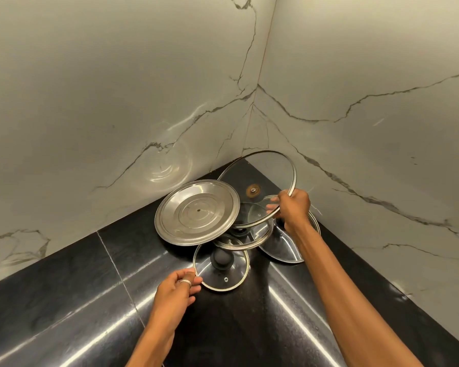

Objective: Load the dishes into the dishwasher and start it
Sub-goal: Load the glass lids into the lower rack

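A heap of lids sits mid-frame in the corner of the black counter [64, 300]. At centre right, the right hand [293, 207] grips the right rim of the big glass lid [270, 170], which tilts up over the heap. At lower centre, the left hand [179, 286] pinches the left rim of the small glass lid [223, 271], which lies flat. No dishwasher shows.
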### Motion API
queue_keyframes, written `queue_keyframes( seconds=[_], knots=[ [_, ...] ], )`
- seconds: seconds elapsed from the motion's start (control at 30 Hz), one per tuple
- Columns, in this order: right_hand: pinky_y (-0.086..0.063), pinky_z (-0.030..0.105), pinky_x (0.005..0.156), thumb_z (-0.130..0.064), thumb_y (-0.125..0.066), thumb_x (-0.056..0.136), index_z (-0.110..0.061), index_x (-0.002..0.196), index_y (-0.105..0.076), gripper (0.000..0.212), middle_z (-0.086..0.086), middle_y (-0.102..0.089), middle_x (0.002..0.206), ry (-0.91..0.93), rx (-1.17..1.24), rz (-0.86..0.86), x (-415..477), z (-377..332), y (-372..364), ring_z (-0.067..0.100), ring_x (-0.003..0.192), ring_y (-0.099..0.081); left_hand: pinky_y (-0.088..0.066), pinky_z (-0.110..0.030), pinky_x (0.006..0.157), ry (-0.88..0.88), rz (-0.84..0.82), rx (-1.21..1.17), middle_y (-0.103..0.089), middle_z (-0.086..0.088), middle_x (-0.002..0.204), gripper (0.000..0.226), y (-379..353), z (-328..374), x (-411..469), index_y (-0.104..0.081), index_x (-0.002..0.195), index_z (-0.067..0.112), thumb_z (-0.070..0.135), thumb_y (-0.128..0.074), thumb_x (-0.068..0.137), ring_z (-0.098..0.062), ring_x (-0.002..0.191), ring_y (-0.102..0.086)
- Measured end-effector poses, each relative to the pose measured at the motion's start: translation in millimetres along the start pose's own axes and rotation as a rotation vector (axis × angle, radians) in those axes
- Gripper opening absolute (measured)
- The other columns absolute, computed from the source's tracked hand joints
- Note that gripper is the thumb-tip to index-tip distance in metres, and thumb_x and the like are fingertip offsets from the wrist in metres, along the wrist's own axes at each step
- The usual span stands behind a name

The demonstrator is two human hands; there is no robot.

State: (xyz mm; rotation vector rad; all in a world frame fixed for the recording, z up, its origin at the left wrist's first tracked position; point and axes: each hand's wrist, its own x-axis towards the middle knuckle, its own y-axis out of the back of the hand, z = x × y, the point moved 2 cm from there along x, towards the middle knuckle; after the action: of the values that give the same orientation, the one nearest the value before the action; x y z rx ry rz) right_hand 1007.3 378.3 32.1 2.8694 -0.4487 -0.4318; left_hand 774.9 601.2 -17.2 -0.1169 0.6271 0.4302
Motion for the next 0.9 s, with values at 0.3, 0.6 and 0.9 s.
queue_keyframes(
  seconds=[0.3,0.6,0.9],
  knots=[
    [-0.063,0.048,0.062,-0.009,-0.054,0.095,-0.006,0.087,-0.063,0.013,0.014,-0.072,0.081,0.175,-0.195,0.127,-27.5,-38.0,35.9,0.024,0.058,-0.074,-0.052,-0.029,0.078,-0.026,-0.044,0.004,-0.076,0.000,0.100,0.016,-7.2,9.2,-7.3,-0.064,0.113,0.020,0.027,-0.055,0.103,-0.017,0.098,-0.071],
    [-0.063,0.052,0.063,-0.010,-0.056,0.096,-0.008,0.081,-0.062,0.016,0.015,-0.072,0.081,0.170,-0.140,0.208,-64.1,-46.3,100.4,0.025,0.058,-0.074,-0.055,-0.034,0.086,-0.067,-0.101,0.018,-0.075,-0.003,0.104,0.013,-23.4,18.0,-27.6,-0.065,0.111,0.021,0.025,-0.055,0.102,-0.016,0.098,-0.071],
    [-0.063,0.048,0.065,-0.006,-0.055,0.099,0.001,0.106,-0.062,0.012,0.022,-0.074,0.089,0.123,0.215,0.134,-147.2,-31.3,171.6,0.038,0.071,-0.074,-0.061,-0.044,0.083,-0.105,-0.257,-0.101,-0.076,-0.002,0.107,0.041,-63.0,44.6,-61.2,-0.065,0.114,0.019,0.053,-0.050,0.098,-0.021,0.096,-0.074]
  ],
)
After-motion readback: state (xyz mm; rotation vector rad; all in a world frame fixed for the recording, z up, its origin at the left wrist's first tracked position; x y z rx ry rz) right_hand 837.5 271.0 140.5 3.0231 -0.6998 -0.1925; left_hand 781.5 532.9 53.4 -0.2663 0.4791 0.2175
